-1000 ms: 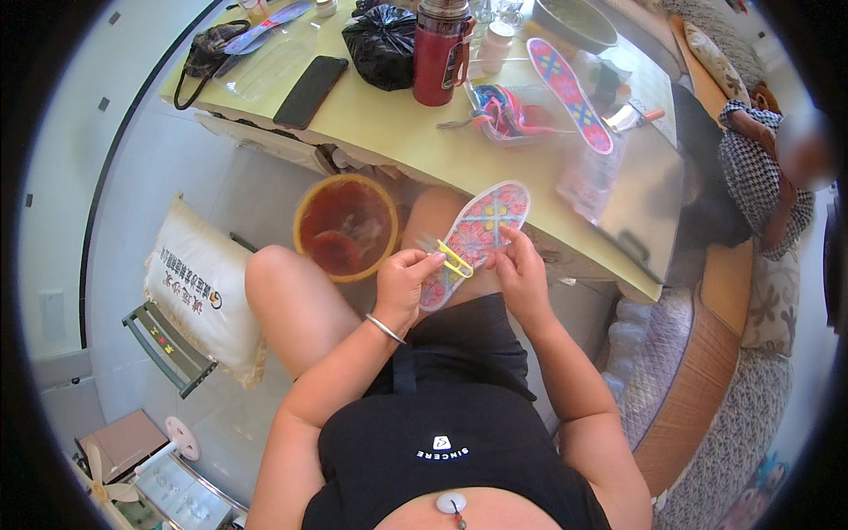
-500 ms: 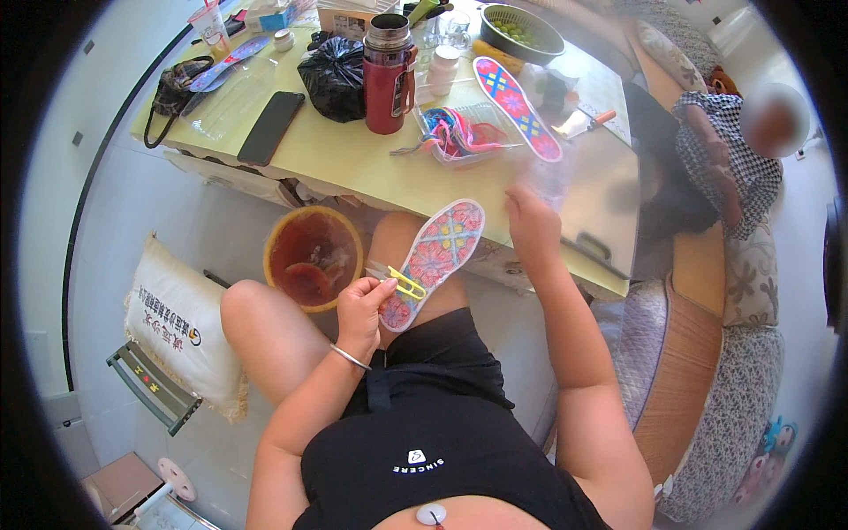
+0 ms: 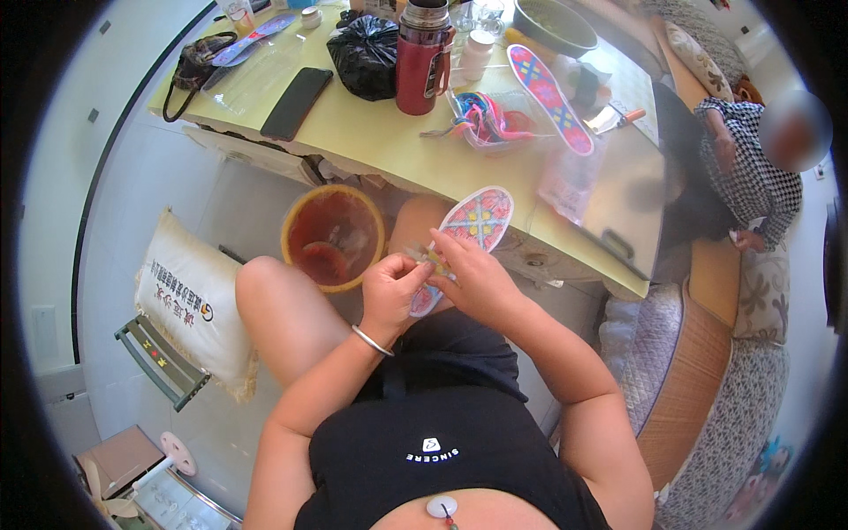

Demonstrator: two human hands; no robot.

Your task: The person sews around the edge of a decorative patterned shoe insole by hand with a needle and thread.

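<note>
An embroidered shoe insole (image 3: 477, 221) with a pink, blue and yellow pattern rests tilted over my lap. My left hand (image 3: 391, 287), with a silver bangle at the wrist, grips the insole's lower end. My right hand (image 3: 468, 274) pinches something small and yellowish at the insole's lower middle; what it is I cannot tell. The two hands touch each other. A second embroidered insole (image 3: 549, 97) lies on the yellow table (image 3: 371, 132) beyond.
On the table stand a red flask (image 3: 422, 62), a black bag (image 3: 367, 53), a dark phone (image 3: 296, 102), a tangle of coloured threads (image 3: 490, 119) and a green bowl (image 3: 552, 22). An orange basin (image 3: 331, 234) sits on the floor. Another person (image 3: 751, 168) sits at right.
My right hand, which had reached out toward the table edge, has come back onto the insole beside my left hand. The insole stays over my lap.
</note>
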